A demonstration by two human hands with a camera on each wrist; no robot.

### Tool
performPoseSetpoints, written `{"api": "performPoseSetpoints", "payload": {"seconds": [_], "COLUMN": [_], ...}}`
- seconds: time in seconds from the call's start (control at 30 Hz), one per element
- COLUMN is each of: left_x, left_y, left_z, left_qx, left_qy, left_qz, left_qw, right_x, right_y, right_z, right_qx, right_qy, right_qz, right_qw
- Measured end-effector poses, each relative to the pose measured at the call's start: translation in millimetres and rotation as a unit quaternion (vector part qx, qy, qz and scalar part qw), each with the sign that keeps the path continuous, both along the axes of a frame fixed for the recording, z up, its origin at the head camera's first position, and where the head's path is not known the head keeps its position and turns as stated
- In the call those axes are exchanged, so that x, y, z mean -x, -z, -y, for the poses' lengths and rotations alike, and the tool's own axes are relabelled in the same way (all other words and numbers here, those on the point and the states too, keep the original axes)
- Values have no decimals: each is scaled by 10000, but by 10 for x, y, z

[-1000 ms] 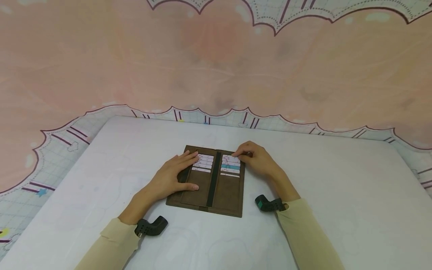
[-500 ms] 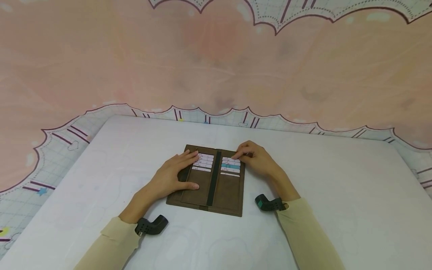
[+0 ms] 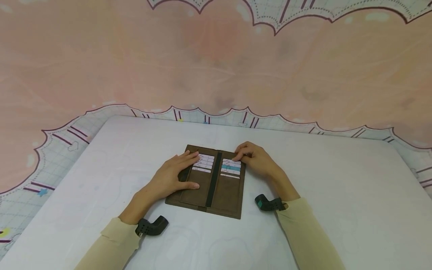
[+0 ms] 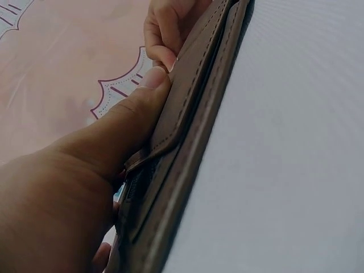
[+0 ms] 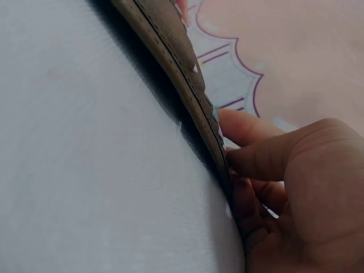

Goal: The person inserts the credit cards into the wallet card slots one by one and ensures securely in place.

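Note:
An unfolded brown wallet (image 3: 228, 193) lies on the white table, split by a dark centre strip. White cards (image 3: 204, 163) stand in its left slots. The right slots hold more cards, one with a blue band (image 3: 231, 167). My left hand (image 3: 170, 174) rests on the left half, fingers extended and thumb apart. At the top of the right half, my right hand (image 3: 257, 159) has bent fingers and pinches the uppermost card (image 3: 237, 162), its fingertips partly covering it. In the right wrist view, thumb and forefinger meet at the wallet's edge (image 5: 196, 105).
The white tabletop (image 3: 320, 187) spreads around the wallet on all sides. A patterned peach-and-white cloth (image 3: 216, 67) hangs behind it. Black wrist cameras (image 3: 152, 226) sit on both forearms, at the ends of pale sleeves (image 3: 307, 232).
The uppermost right card sits lower in its slot than a second ago, and the right fingertips moved slightly down with it. The wallet has turned very slightly. The left hand stays in place.

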State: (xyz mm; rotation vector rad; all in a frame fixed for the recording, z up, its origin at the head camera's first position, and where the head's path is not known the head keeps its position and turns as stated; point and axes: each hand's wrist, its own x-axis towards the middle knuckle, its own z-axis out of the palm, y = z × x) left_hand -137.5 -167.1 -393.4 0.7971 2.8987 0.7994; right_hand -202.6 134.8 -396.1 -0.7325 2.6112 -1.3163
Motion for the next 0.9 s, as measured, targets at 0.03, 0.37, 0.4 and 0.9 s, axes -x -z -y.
{"api": "performPoseSetpoints", "payload": {"seconds": [0.03, 0.37, 0.4, 0.9], "left_x": [1, 16, 13, -130], "left_y": [-1, 28, 34, 17], "left_z": [0, 2, 2, -108], "left_qx": [21, 100, 117, 531], "left_qy": [3, 47, 39, -245], "left_qz": [-9, -78, -101, -380], "left_qw": [10000, 9999, 9999, 9976], "right_x": [0, 13, 10, -28], "right_y": [0, 43, 41, 55], "right_z": [5, -6, -8, -16], "right_qx": [-5, -38, -66, 321], "right_qy": [15, 178, 169, 46], "right_qz": [4, 67, 66, -18], "right_qw": [10000, 9998, 9998, 9995]}}
